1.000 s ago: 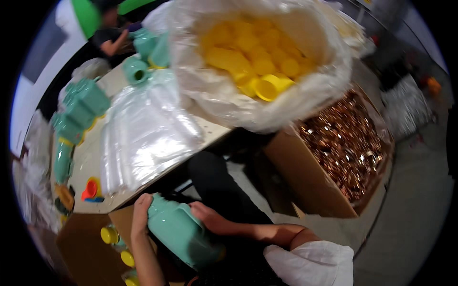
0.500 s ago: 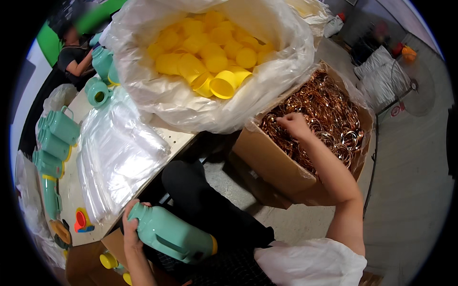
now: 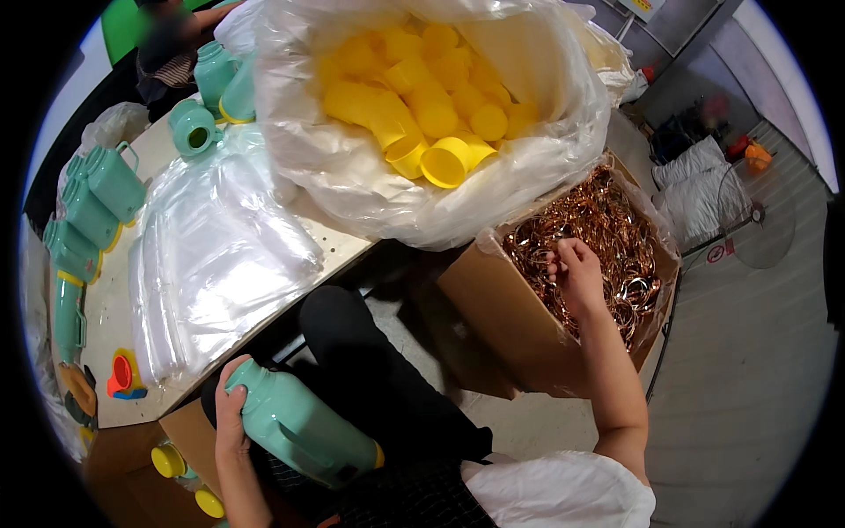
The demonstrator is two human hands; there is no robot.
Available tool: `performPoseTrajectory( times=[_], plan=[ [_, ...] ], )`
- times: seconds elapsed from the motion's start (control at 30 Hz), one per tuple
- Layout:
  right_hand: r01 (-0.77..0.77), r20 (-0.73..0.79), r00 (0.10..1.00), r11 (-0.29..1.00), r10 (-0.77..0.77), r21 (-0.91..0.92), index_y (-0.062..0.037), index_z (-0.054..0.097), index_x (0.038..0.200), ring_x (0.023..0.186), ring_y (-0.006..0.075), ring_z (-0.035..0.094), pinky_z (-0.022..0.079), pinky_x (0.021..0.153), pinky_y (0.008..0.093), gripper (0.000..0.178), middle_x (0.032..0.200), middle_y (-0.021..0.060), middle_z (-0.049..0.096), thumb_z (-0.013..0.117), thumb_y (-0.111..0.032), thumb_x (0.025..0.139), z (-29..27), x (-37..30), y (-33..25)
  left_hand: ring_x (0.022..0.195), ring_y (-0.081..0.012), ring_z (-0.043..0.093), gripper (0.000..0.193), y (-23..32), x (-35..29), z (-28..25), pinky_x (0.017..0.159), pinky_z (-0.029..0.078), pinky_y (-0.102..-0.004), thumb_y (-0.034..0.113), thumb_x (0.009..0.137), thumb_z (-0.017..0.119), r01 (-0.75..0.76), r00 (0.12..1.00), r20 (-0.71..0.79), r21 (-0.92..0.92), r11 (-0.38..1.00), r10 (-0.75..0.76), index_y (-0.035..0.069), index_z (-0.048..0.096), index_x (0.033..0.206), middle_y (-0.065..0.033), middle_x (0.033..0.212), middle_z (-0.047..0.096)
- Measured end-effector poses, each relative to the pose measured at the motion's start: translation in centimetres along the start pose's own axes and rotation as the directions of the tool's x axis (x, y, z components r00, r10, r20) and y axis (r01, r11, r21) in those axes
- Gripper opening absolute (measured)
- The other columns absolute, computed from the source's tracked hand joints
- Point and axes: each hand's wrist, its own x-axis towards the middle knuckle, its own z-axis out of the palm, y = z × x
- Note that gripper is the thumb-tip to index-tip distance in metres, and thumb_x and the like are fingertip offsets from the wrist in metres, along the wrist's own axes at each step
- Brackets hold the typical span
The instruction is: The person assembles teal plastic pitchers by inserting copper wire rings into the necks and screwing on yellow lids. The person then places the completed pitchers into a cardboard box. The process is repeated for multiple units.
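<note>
Here, as seen:

1. Left hand (image 3: pixel 231 414): grip wrapped round the neck end of a mint-green flask (image 3: pixel 304 433) lying tilted across the lap, below the desk (image 3: pixel 119 308) edge.
2. Right hand (image 3: pixel 576 275): fingers pinched together on copper-coloured rings (image 3: pixel 616 233) inside a cardboard box (image 3: pixel 502 326) on the floor.
3. Clear bag of yellow cups (image 3: pixel 422 97) on the desk, beside the box.
4. Stack of clear plastic bags (image 3: pixel 216 255) on the desk.
5. More green flasks (image 3: pixel 97 207) along the desk's far left.

Cups (image 3: pixel 422 97) in bag (image 3: pixel 352 185) on table (image 3: pixel 114 308) (left), box of rings (image 3: pixel 607 238) right, flask (image 3: pixel 304 431) on lap.
</note>
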Motion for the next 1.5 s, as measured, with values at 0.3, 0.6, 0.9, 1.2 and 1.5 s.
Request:
performPoseTrajectory(
  times=[0.3, 0.6, 0.9, 1.2, 1.5],
  plan=[
    [0.871, 0.667, 0.402, 0.486, -0.627, -0.068, -0.0010, 0.072, 0.101, 0.077, 0.0246, 0.069, 0.056, 0.070, 0.0309, 0.018, 0.090, 0.0126, 0.072, 0.076, 0.000, 0.083, 26.2, -11.3, 3.4, 0.128, -0.0208, 0.050, 0.080, -0.4, 0.2, -0.9, 0.110, 0.038, -0.0357, 0.059, 0.100, 0.050, -0.083, 0.996, 0.032, -0.013, 0.996, 0.083, 0.005, 0.031, 0.156, -0.0116, 0.140, 0.052],
    [0.675, 0.767, 0.244, 0.672, -0.594, 0.306, -0.0020, 0.072, 0.106, 0.081, 0.0180, 0.065, 0.050, 0.066, 0.0282, 0.022, 0.100, 0.0102, 0.068, 0.076, -0.006, 0.085, 32.9, -17.8, 10.7, 0.127, -0.0183, 0.055, 0.046, -1.5, -5.1, -1.2, 0.110, 0.042, -0.0343, 0.019, 0.103, 0.049, -0.287, 0.955, -0.137, -0.181, 0.941, 0.265, 0.001, 0.047, 0.146, -0.0101, 0.138, 0.058],
    [0.144, 0.685, 0.618, 0.912, -0.385, 0.383, -0.0041, 0.059, 0.089, 0.094, 0.0181, 0.055, 0.047, 0.084, 0.0322, 0.024, 0.100, 0.0089, 0.056, 0.076, -0.020, 0.087, 31.1, -21.2, 11.0, 0.134, -0.0199, 0.047, 0.057, -1.6, -7.7, 2.1, 0.115, 0.035, -0.0369, 0.012, 0.090, 0.066, -0.334, 0.914, -0.194, 0.135, 0.933, 0.355, 0.005, 0.049, 0.144, -0.0081, 0.142, 0.053],
    [-0.282, 0.867, 0.498, 0.946, 0.000, 0.161, -0.0070, 0.053, 0.100, 0.101, 0.0173, 0.051, 0.042, 0.092, 0.0302, 0.015, 0.106, 0.0075, 0.053, 0.056, -0.008, 0.086, 31.6, -21.3, 11.5, 0.123, -0.0195, 0.054, 0.049, -0.5, -8.3, 1.0, 0.110, 0.038, -0.0342, 0.008, 0.092, 0.047, -0.208, 0.957, -0.234, -0.144, 0.967, 0.171, 0.005, 0.049, 0.141, -0.0085, 0.130, 0.057],
    [-0.593, 0.922, 0.114, 0.770, 0.369, -0.235, -0.0062, 0.059, 0.100, 0.096, 0.0110, 0.056, 0.047, 0.086, 0.0259, 0.010, 0.106, 0.0029, 0.056, 0.055, -0.009, 0.091, 32.9, -18.4, 11.0, 0.104, -0.0092, 0.060, 0.025, 0.0, -5.1, 0.4, 0.091, 0.050, -0.0253, 0.020, 0.098, 0.060, 0.102, 0.995, 0.013, -0.286, 0.953, -0.102, 0.007, 0.061, 0.120, -0.0001, 0.109, 0.063]
  ],
)
